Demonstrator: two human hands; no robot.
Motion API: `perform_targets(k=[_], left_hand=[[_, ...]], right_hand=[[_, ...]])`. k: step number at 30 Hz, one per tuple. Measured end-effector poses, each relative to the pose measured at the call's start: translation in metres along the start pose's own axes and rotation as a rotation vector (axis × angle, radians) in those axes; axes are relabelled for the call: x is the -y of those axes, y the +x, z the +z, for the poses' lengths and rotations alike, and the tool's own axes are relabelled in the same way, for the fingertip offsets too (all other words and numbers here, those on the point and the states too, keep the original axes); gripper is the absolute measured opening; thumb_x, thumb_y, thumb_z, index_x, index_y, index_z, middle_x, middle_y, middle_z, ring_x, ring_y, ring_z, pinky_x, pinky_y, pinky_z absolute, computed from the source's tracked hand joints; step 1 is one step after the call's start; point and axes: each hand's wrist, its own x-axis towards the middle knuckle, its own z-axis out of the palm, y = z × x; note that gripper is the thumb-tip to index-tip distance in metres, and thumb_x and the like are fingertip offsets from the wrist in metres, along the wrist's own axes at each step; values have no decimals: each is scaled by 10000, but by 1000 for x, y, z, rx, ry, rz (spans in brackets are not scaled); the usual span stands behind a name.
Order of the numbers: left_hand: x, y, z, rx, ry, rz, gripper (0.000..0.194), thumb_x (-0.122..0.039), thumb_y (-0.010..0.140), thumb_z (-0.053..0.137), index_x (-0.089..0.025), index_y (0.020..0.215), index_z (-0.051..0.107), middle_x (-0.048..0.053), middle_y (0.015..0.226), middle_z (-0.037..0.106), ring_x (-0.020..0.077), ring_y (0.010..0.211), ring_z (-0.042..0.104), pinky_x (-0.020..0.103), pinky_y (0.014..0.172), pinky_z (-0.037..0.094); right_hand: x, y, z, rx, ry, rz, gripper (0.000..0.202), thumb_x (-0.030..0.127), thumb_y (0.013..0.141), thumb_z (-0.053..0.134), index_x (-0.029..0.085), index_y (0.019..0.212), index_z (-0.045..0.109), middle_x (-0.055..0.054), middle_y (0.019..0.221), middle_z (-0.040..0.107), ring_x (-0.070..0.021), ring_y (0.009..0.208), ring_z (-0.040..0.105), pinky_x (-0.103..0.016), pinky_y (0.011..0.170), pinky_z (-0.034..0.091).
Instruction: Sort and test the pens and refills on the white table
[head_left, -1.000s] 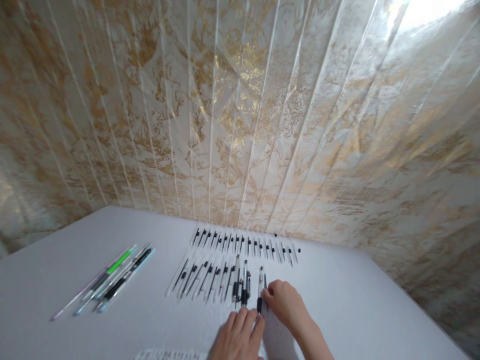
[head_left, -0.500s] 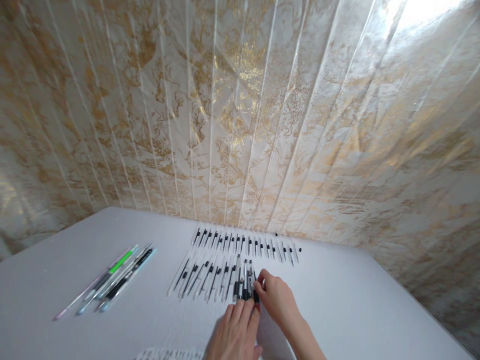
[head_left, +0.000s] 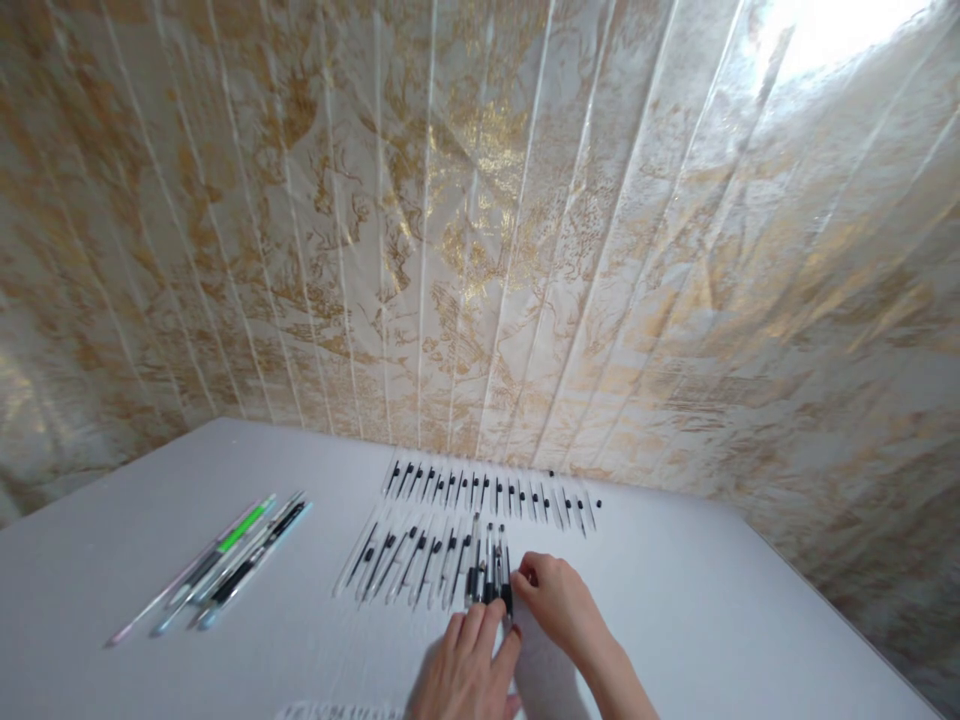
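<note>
Several clear pens with black grips point(head_left: 490, 570) lie side by side at the right end of the nearer row. My left hand point(head_left: 471, 660) rests palm down on the table, fingers stretched out, their tips at the near ends of these pens. My right hand point(head_left: 556, 598) is just right of the group, its thumb and forefinger drawn together beside the rightmost pen. Whether anything is between those fingers is hidden. Left of the group, disassembled clear pen parts point(head_left: 409, 560), with dark refills and black caps, continue the row.
A farther row of clear pen parts with black pieces point(head_left: 480, 488) runs along the back of the white table point(head_left: 675, 590). Assorted pens point(head_left: 232, 560), one bright green, lie at the left. Gold-patterned shiny sheeting point(head_left: 480, 230) rises behind. White printed material point(head_left: 337, 711) shows at the front edge.
My right hand has shifted slightly right and down, a little away from the pen group. The left hand's forefinger has spread away from its other fingers. The pens look nearly unchanged.
</note>
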Motion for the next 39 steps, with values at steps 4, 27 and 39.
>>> perform_targets(k=[4,27,39], left_hand=[[1,0,-2,25,-13,14,459,-299,787,643,-195,1229,582,140,1306,571,314,1138,542,432,954,447],[0,-2,0,54,119,62,448,-407,811,632,-222,1216,585,118,1309,578,292,1121,569,397,927,487],[0,-1,2,57,127,49,443,-374,805,647,-217,1214,584,123,1312,571,292,1115,570,397,910,496]], right_hand=[[-15,8,4,-56,96,-67,212,67,755,449,147,790,643,-88,775,690,-185,722,619,-240,633,380],[-36,29,18,-184,544,-109,343,306,864,292,172,954,595,-106,972,680,-208,829,662,-274,634,502],[-29,20,21,-167,215,-155,202,91,773,443,183,772,622,-51,807,625,-177,755,615,-234,703,420]])
